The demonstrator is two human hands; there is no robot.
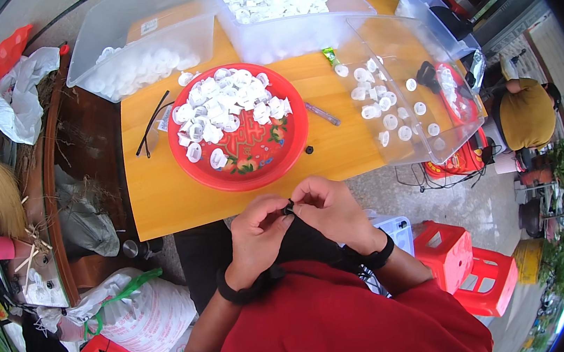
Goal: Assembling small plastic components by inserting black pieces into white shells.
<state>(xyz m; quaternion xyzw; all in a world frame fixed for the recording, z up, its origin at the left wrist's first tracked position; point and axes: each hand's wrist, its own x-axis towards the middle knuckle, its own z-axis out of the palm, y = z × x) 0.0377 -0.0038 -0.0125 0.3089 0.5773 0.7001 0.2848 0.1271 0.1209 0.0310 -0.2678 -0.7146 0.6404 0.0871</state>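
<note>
My left hand [259,238] and my right hand [335,217] meet just in front of the table's near edge. Both are closed in a pinch on a small black piece [289,207], mostly hidden by the fingertips; its kind cannot be made out. Just beyond them sits a round red tray [208,179] with a printed pattern. Many small white plastic parts [217,106] are heaped in its far and left portion. Another small black piece [309,150] lies on the wooden table [160,215], right of the tray.
Left of the tray lie black-framed glasses [151,125]. A slim pen-like tool [323,115] rests on its right. Clear bins [300,38] of white parts stand behind, and a transparent lid [391,148] lies right with loose parts. Red stools [444,249] stand lower right; a person [526,114] sits far right.
</note>
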